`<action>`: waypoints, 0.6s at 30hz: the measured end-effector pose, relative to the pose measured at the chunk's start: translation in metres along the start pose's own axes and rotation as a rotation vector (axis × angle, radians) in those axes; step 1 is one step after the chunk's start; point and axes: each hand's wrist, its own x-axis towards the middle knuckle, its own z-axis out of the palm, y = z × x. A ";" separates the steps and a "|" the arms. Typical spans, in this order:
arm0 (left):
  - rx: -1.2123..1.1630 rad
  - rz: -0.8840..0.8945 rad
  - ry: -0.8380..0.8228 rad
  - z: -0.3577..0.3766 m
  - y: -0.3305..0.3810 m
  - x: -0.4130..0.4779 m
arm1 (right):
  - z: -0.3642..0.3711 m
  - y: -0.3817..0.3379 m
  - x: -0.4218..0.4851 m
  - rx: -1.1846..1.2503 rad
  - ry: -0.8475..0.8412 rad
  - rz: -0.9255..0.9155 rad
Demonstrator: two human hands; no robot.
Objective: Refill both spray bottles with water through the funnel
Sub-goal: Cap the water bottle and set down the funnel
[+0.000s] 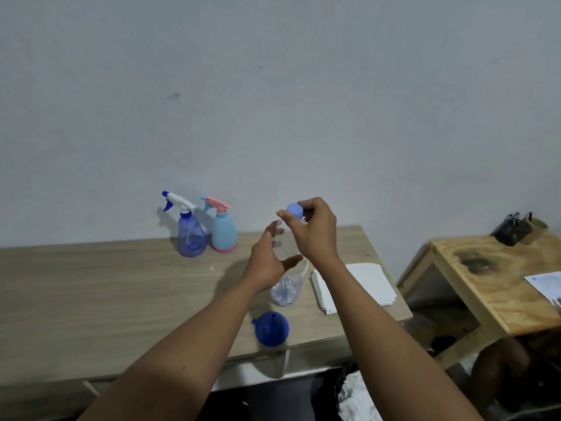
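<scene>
A clear plastic water bottle (287, 291) stands on the wooden table (106, 287). My left hand (268, 261) is wrapped around its upper part. My right hand (314, 229) pinches the bottle's light blue cap (295, 211) at the top of the bottle. Whether the cap is on or off the neck, I cannot tell. A blue funnel (271, 329) lies on its side near the table's front edge, below the bottle. Two spray bottles stand at the back by the wall: a translucent blue one (190, 235) with a white and blue trigger, and a light blue one (224, 230) with a pink trigger.
A stack of white paper (367, 284) lies right of the water bottle. A lower wooden side table (498, 287) stands to the right with dark clips (513, 229) and a printed sheet (546, 287) on it. Cloth lies on the floor below.
</scene>
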 end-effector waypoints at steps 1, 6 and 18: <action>-0.003 0.002 0.000 0.000 -0.001 0.000 | 0.000 0.001 0.000 0.023 0.005 0.010; -0.052 -0.031 0.005 -0.002 -0.002 0.000 | -0.001 0.003 0.002 -0.002 -0.145 -0.082; 0.040 0.009 -0.052 -0.008 0.004 -0.014 | 0.001 0.028 -0.012 0.119 -0.064 -0.025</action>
